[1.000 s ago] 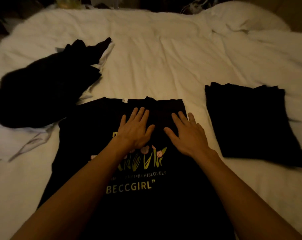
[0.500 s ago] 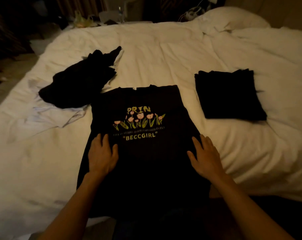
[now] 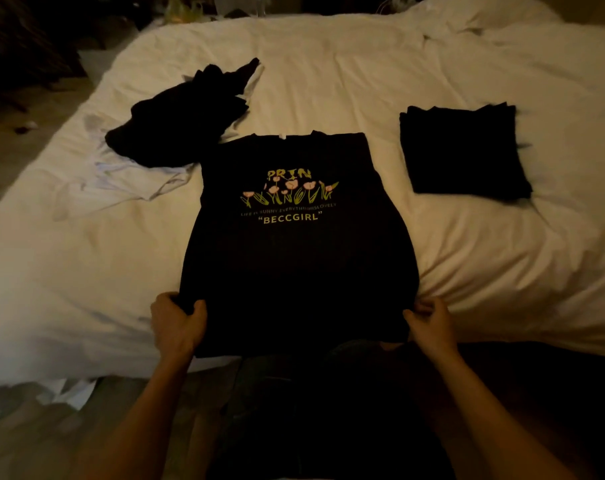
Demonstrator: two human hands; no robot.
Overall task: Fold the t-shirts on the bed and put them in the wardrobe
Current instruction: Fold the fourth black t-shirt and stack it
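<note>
Shirt (image 3: 294, 258) is laid flat, print up, at the middle of the near edge of the bed (image 3: 363, 64). The long axis runs from the near edge toward the far edge, with the collar pointed at the far edge and the hem hung slightly over the near edge. The sides appear to be turned under already, since no sleeves are seen. The left hem corner is held in the left grip (image 3: 178, 323), fingers curled round the cloth. The right hem corner is pinched in the right grip (image 3: 431, 325). A folded stack (image 3: 462, 150) is noted toward the right edge, well apart from the shirt, and an unfolded heap (image 3: 180, 126) toward the far left, near the collar corner. The step in hand is judged to be the hem-to-collar fold. Risks: if the corners are raised unevenly, a skewed fold would result. The turned-under sides could be shaken loose by a quick lift. With the hem past the edge, the shirt could be dragged off the bed by a backward pull. Black cloth in dim light leaves the edges poorly seen, so misalignment could be missed.
</note>
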